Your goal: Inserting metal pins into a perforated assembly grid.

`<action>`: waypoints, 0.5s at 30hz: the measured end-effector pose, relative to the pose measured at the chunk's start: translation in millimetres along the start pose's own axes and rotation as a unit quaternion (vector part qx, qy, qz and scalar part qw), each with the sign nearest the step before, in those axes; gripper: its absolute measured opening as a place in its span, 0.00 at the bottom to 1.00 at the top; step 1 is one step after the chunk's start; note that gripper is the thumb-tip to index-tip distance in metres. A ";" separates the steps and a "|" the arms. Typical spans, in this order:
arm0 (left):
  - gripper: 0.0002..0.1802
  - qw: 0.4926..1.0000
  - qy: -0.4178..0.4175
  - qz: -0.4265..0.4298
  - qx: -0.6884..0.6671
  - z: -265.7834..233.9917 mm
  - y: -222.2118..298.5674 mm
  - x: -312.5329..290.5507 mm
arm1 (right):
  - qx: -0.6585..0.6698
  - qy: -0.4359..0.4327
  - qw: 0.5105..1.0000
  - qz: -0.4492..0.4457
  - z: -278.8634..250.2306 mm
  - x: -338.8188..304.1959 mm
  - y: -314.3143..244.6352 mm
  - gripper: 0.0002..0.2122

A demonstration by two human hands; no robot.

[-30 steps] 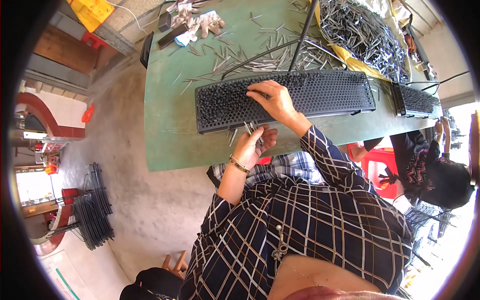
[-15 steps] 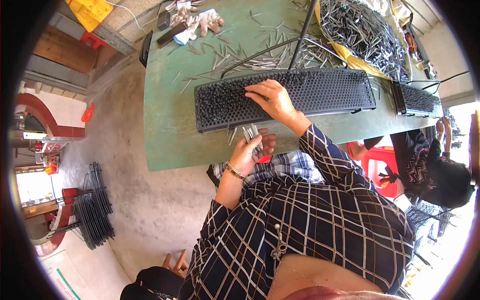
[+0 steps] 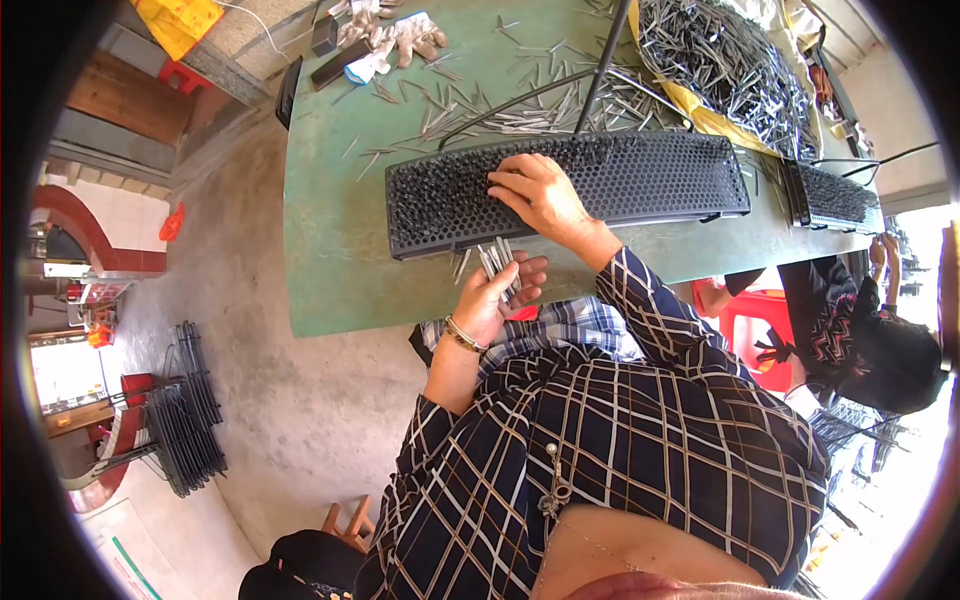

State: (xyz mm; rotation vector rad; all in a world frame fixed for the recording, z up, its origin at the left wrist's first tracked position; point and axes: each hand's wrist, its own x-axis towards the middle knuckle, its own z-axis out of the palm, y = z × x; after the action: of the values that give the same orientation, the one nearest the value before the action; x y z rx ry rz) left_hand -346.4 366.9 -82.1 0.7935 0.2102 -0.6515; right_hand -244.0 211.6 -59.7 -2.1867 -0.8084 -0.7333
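Observation:
A long black rack (image 3: 660,185) full of round holes lies across the green table in front of me. Dark pins fill many holes in its left part, while open holes show along its middle and right. My right hand (image 3: 545,198) is over the rack's left-middle part, its fingertips bent together at the holes; whatever they pinch is hidden. Just off the rack's front edge, my left hand (image 3: 484,304) is closed around a bundle of thin grey metal pins (image 3: 497,264), which stick up past the thumb. A few more pins (image 3: 461,264) lie at the rack's front edge.
Loose pins (image 3: 530,118) are scattered behind the rack, near a large heap of pins (image 3: 730,75) on yellow-edged sheeting. Work gloves (image 3: 412,40) lie at the far left. A second rack (image 3: 835,198) stands to the right, where another person (image 3: 880,350) works. Thin black bars rise behind my rack.
My right fingertips have shifted very slightly over the holes. The pins in my left hand now stand a little higher and more spread. The rack stays in place.

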 end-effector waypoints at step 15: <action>0.14 0.999 0.033 0.042 0.002 14.7 -1.2 7.3 | 0.301 -0.182 0.839 0.414 -28.8 -28.9 -23.7 0.10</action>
State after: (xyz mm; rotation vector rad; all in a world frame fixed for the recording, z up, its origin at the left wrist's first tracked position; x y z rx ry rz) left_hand -342.3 352.3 -75.6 0.8240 0.2353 -0.5475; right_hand -287.2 194.0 -52.6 -1.8146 -0.1401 0.3516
